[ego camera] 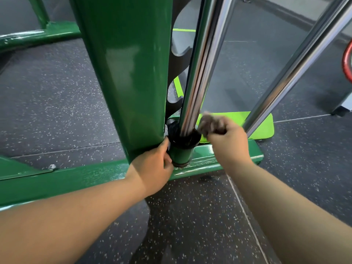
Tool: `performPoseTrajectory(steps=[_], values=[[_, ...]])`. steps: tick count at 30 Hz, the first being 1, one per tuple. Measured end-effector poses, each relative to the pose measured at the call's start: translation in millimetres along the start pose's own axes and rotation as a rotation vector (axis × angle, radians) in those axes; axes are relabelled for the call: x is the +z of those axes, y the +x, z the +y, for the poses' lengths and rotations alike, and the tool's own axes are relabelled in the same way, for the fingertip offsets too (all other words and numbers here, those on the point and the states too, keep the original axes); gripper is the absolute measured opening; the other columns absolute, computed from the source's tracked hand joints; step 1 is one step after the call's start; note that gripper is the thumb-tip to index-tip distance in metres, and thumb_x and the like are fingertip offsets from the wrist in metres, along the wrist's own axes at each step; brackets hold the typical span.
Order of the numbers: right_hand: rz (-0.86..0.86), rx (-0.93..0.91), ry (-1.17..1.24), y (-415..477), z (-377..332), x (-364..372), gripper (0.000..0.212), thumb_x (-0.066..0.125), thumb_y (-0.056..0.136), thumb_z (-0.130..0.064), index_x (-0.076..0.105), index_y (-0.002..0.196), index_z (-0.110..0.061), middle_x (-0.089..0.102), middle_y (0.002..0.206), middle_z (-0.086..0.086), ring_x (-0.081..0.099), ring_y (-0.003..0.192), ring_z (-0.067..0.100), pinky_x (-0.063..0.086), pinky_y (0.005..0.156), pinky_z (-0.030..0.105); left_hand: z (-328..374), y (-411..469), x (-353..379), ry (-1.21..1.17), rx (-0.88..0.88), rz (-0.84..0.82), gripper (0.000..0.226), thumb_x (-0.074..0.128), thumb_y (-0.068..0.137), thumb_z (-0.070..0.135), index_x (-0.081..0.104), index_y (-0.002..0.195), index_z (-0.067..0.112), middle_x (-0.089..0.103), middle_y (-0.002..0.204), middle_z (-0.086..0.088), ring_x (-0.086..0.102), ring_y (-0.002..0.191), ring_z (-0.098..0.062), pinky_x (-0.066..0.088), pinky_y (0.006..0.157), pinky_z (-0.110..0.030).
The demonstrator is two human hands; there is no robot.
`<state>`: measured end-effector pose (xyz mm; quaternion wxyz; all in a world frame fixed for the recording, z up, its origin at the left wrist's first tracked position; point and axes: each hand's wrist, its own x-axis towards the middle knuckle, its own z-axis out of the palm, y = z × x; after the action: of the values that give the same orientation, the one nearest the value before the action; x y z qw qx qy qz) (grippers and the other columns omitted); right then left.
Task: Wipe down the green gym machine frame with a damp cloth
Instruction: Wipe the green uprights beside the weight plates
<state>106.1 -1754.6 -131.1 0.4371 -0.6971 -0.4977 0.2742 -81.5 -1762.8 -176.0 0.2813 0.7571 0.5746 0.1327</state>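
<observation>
A right hand [226,143] clutches a wadded cloth [209,123], likely soft, light and best held bunched, just right of the chrome rod [194,82], while the left hand [152,164] curls round the collar [181,155] of the rigid green frame [123,73] at the rod's foot.

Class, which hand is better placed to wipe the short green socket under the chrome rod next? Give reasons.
Right: the right hand grips the crumpled brown cloth beside the short green metal socket; the left hand, clothless, holds that socket.
</observation>
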Motion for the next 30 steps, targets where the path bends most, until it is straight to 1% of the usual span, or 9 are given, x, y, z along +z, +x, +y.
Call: performPoseTrajectory(steps=[3,5,8,11,15,18,23,27,30], values=[[-0.03,0.077,0.073,12,-7,17,0.034,0.059,0.084,-0.005,0.066,0.11,-0.027,0.067,0.093,-0.009,0.058,0.073,0.009,0.048,0.064,0.02,6,-5,4,-0.006,-0.008,0.025,0.078,0.048,0.095,0.025,-0.002,0.156,0.029,0.052,0.122,0.021,0.057,0.084,-0.009,0.044,0.071,-0.026],[-0.092,0.064,0.006,6,-4,29,0.028,0.058,0.079,-0.008,0.066,0.102,-0.023,0.068,0.098,0.002,0.06,0.081,0.019,0.051,0.074,0.03,10,-8,5,0.043,0.024,0.052,0.085,0.049,0.095,0.028,-0.012,0.154,0.03,0.046,0.123,0.021,0.057,0.083,-0.011,0.046,0.069,-0.029],[-0.004,0.106,0.032,-7,2,24,0.007,0.063,0.075,-0.011,0.057,0.076,-0.016,0.062,0.08,0.007,0.05,0.068,0.019,0.041,0.063,0.031,15,-3,0,0.169,0.062,0.104,0.076,0.046,0.096,0.032,0.0,0.156,0.026,0.046,0.128,0.015,0.058,0.084,-0.014,0.051,0.067,-0.033],[-0.046,0.191,0.191,-9,6,11,0.014,0.068,0.077,-0.005,0.061,0.076,-0.017,0.06,0.067,0.001,0.05,0.064,0.018,0.04,0.058,0.028,15,3,-4,0.281,0.07,0.119,0.068,0.042,0.097,0.032,0.01,0.157,0.026,0.048,0.137,0.011,0.063,0.089,-0.016,0.054,0.07,-0.036],[-0.042,0.398,0.491,8,16,30,0.043,0.049,0.09,0.007,0.063,0.109,-0.029,0.069,0.087,-0.005,0.059,0.074,0.013,0.051,0.062,0.025,13,3,-4,0.336,0.109,0.132,0.064,0.041,0.097,0.03,0.015,0.156,0.027,0.051,0.133,0.011,0.063,0.09,-0.017,0.055,0.072,-0.037],[-0.053,0.429,0.368,-11,39,45,0.032,0.054,0.089,-0.009,0.068,0.102,-0.034,0.074,0.09,-0.005,0.066,0.081,0.014,0.058,0.084,0.039,9,3,-2,0.334,0.11,0.136,0.067,0.041,0.097,0.029,0.01,0.157,0.03,0.049,0.133,0.013,0.062,0.091,-0.016,0.055,0.071,-0.037],[-0.306,0.488,0.142,-58,46,46,0.039,0.056,0.083,0.005,0.065,0.084,-0.033,0.073,0.088,0.002,0.07,0.086,0.025,0.059,0.082,0.047,-8,-2,2,0.319,0.215,0.076,0.071,0.034,0.096,0.031,-0.005,0.156,0.03,0.042,0.143,0.01,0.061,0.102,-0.015,0.055,0.071,-0.037],[0.132,0.52,0.327,-22,58,42,0.033,0.056,0.084,-0.002,0.059,0.105,-0.027,0.064,0.09,-0.006,0.065,0.09,0.022,0.057,0.087,0.043,-18,-7,9,0.072,0.208,0.139,0.069,0.044,0.093,0.022,0.016,0.156,0.026,0.059,0.133,0.0,0.063,0.109,-0.018,0.054,0.082,-0.036],[0.145,0.398,0.341,-20,40,46,0.028,0.056,0.087,-0.01,0.057,0.097,-0.037,0.065,0.092,-0.008,0.064,0.091,0.019,0.056,0.087,0.042,-15,-14,24,-0.006,0.057,0.105,0.062,0.047,0.095,0.024,0.024,0.153,0.027,0.058,0.135,0.001,0.059,0.115,-0.017,0.048,0.093,-0.034]])
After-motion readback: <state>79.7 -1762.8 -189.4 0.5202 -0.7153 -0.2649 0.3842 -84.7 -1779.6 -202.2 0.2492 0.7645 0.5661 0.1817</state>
